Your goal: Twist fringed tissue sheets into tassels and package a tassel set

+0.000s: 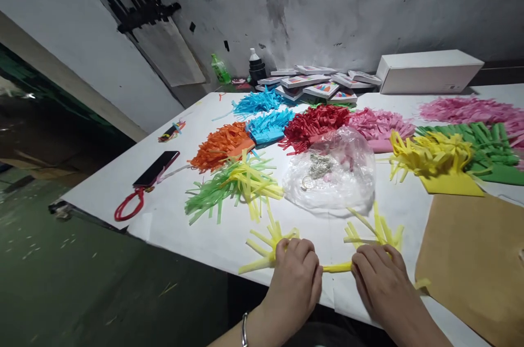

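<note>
A yellow paper tassel (337,268) lies along the table's near edge, its middle rolled into a thin band and its cut strips fanned out at both ends. My left hand (295,270) is closed around its left part, beside the left fringe. Around the right part, by the other fringe, my right hand (379,276) is closed too. Both palms face down, and the fingertips are mostly hidden. Just beyond my hands sits a clear plastic bag (347,183) with small metal rings inside. Green and yellow fringed tissue strips (233,183) lie to its left.
Fringed paper bundles in orange (223,145), blue (270,124), red (315,126), pink (380,124) and yellow (434,156) line the white table. Brown paper (470,259) covers the right. A phone (156,168) lies left; flat boxes (303,81) and a white box (426,75) stand behind.
</note>
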Demonstrator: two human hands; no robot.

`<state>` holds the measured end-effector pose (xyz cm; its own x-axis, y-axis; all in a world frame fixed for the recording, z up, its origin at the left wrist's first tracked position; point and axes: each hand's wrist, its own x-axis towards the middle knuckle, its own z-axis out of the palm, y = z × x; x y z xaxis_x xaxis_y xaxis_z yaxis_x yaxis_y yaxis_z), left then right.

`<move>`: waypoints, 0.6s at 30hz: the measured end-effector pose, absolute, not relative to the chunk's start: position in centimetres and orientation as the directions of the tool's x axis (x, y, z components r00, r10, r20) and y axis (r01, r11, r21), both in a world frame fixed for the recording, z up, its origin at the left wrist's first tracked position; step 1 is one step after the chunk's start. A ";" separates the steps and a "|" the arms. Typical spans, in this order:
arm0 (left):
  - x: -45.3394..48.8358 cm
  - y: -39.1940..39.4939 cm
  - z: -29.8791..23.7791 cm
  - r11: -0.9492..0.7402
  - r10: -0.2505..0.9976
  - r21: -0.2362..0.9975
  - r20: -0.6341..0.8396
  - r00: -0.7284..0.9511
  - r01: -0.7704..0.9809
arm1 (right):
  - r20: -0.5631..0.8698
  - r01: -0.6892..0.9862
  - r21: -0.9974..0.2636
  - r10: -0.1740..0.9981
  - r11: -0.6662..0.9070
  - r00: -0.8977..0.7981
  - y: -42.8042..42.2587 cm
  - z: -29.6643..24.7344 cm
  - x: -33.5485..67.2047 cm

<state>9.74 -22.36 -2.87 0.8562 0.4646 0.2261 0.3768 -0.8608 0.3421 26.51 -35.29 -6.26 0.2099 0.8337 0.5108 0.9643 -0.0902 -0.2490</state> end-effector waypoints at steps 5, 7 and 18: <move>10.5 -22.7 -3.1 -0.935 0.351 0.160 0.298 0.888 0.316 | 0.483 0.968 -0.224 0.850 -0.114 0.211 -34.5 -5.7 26.5; 10.8 -22.8 -3.4 -0.973 0.230 0.072 0.306 0.924 0.218 | 0.507 0.970 -0.232 0.843 -0.068 0.180 -34.4 -5.7 26.4; 10.5 -21.4 -2.0 -0.626 0.330 0.751 0.010 0.944 0.211 | 0.689 0.980 -0.020 0.713 0.199 -0.130 -34.7 -5.8 25.7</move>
